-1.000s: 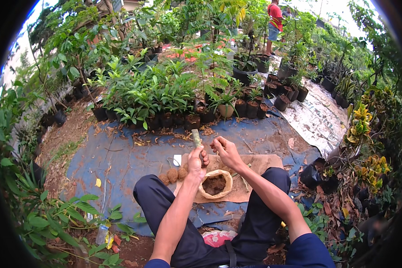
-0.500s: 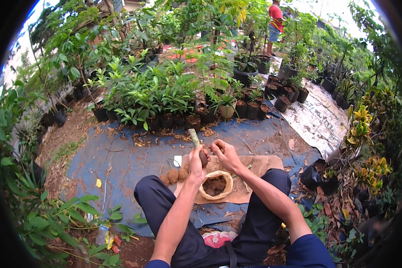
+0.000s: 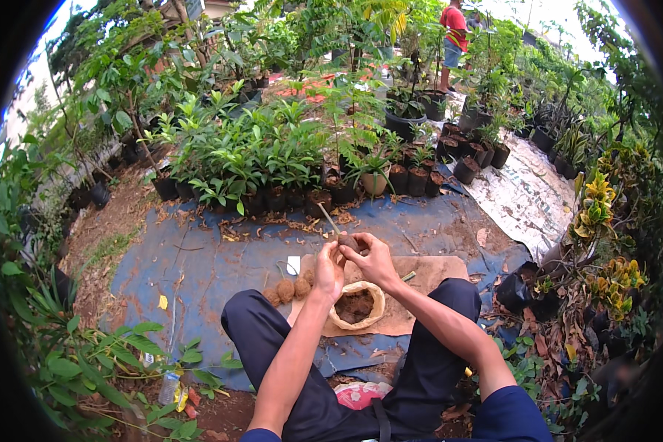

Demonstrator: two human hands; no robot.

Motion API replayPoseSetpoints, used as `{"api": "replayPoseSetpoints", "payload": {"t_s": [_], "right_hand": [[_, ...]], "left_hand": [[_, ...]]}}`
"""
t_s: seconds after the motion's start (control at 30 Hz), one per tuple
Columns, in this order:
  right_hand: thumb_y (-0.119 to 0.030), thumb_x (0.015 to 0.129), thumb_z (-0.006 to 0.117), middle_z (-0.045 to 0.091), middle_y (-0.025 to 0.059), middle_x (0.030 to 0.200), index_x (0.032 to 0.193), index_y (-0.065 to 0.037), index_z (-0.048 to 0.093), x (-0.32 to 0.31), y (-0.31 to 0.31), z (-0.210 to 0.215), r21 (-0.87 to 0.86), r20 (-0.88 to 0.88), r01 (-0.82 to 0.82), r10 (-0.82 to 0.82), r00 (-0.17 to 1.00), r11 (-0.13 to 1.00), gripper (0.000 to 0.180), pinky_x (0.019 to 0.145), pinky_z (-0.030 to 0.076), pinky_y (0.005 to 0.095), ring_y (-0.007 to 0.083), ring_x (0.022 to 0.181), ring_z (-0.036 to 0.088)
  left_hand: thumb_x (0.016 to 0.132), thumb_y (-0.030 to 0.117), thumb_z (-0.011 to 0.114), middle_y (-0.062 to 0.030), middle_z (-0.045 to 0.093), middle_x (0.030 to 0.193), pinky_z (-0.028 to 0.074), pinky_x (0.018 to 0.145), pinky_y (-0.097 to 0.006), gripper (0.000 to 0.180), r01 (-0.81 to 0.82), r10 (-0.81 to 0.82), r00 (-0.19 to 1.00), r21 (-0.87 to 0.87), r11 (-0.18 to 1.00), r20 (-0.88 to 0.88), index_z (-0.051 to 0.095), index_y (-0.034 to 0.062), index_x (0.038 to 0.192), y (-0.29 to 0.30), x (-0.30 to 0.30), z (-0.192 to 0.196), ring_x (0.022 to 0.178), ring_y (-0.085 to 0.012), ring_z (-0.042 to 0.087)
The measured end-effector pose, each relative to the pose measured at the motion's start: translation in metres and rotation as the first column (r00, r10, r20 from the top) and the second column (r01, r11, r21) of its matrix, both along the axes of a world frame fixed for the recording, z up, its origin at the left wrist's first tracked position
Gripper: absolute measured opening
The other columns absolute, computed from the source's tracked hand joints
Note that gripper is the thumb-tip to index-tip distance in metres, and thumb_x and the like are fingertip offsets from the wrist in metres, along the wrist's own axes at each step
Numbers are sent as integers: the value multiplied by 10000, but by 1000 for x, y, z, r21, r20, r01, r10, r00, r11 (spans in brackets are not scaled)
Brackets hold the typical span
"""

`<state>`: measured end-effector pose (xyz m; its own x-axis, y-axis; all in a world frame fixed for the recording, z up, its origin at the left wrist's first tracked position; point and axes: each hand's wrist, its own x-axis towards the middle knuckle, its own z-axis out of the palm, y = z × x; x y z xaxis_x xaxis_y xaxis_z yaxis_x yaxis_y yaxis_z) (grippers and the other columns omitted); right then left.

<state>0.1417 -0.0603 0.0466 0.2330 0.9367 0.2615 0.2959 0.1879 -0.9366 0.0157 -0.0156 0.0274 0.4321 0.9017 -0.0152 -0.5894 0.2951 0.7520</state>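
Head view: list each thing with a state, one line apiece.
Left hand: closed on the stick.
Right hand: pinching the soil ball.
Soil ball: held up on the stick.
Sack: open, rim rolled down, soil inside.
Brown balls: lying on the tarp.

Blue tarp, brown soil.
Brown soil ball; tan sack; tan mat; black pots; green seedlings; navy trousers; red shirt.
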Motion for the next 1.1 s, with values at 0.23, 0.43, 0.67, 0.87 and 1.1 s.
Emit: {"api": "replayPoseSetpoints", "payload": {"t_s": [0.23, 0.43, 0.67, 0.87, 1.1], "right_hand": [[-221, 886, 601, 602, 59, 871, 956, -82, 522, 18, 8, 6, -78, -787, -144, 27, 616, 986, 175, 563, 452, 218, 136, 749, 577], [-308, 908, 606, 608, 53, 841, 980, -66, 545, 31, 11, 13, -113, -915, -282, 11, 404, 953, 259, 518, 465, 199, 106, 667, 579], [-360, 934, 542, 637, 66, 840, 1022, -27, 550, 26, 7, 22, -176, -886, -409, 37, 463, 896, 344, 473, 454, 173, 100, 608, 562], [-313, 931, 505, 568, 49, 762, 932, -47, 523, 25, 7, 18, -240, -854, -379, -8, 521, 894, 267, 373, 318, 164, 78, 538, 471], [-300, 945, 492, 531, 41, 758, 911, -70, 495, 26, 8, 18, -151, -820, -249, 19, 572, 957, 232, 412, 349, 182, 90, 556, 466]], "left_hand": [[933, 338, 444, -102, 603, 1170, 421, 942, -371, 398, -34, 22, 997, -168, 985, -71, 539, 60, 1200, 4, -11, 0, 1087, -214, 545], [932, 321, 470, -95, 621, 1106, 462, 860, -357, 346, -17, 6, 998, -190, 982, -57, 537, 66, 1156, 5, -10, -5, 986, -203, 583], [922, 333, 498, -77, 622, 1067, 471, 835, -346, 349, -20, 6, 997, -197, 980, -71, 535, 72, 1151, 3, -9, -5, 952, -191, 589], [922, 335, 502, -70, 621, 1043, 483, 784, -344, 336, -50, 35, 997, -237, 970, -70, 546, 72, 1127, 9, -14, -11, 905, -189, 593], [910, 304, 527, -72, 626, 1011, 486, 764, -346, 302, -75, 54, 994, -235, 969, -92, 557, 79, 1109, 13, -18, -12, 883, -190, 596]]}}
